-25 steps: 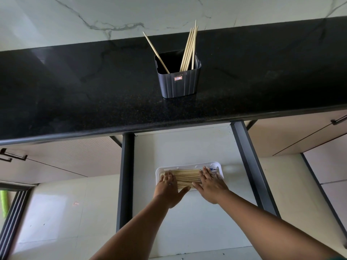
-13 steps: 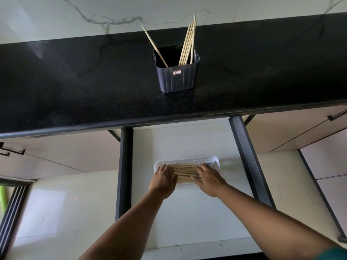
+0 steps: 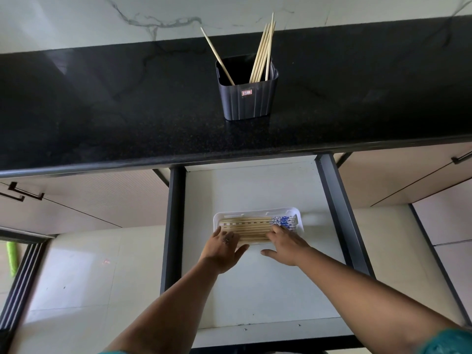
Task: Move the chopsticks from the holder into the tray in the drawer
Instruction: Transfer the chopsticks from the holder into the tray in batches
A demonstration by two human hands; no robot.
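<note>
A dark ribbed holder (image 3: 247, 98) stands on the black countertop (image 3: 102, 118) with several wooden chopsticks (image 3: 263, 52) leaning in it, one apart at the left. Below, an open white drawer (image 3: 255, 290) holds a white tray (image 3: 297, 213) with several chopsticks (image 3: 250, 227) lying side by side, their blue-patterned ends to the right. My left hand (image 3: 223, 247) rests flat at the tray's left end, fingers straight on the chopsticks. My right hand (image 3: 286, 242) lies flat at the tray's right front, fingertips on the chopsticks.
Dark metal drawer rails (image 3: 339, 213) run along both sides of the drawer. Beige cabinet fronts with black handles (image 3: 23, 192) flank it. A pale tiled floor (image 3: 89, 264) shows at the left, with a green object (image 3: 11, 256) at the far left edge.
Both hands have drawn back a little toward me and spread flat; the chopsticks in the tray now lie in a straighter, evener row.
</note>
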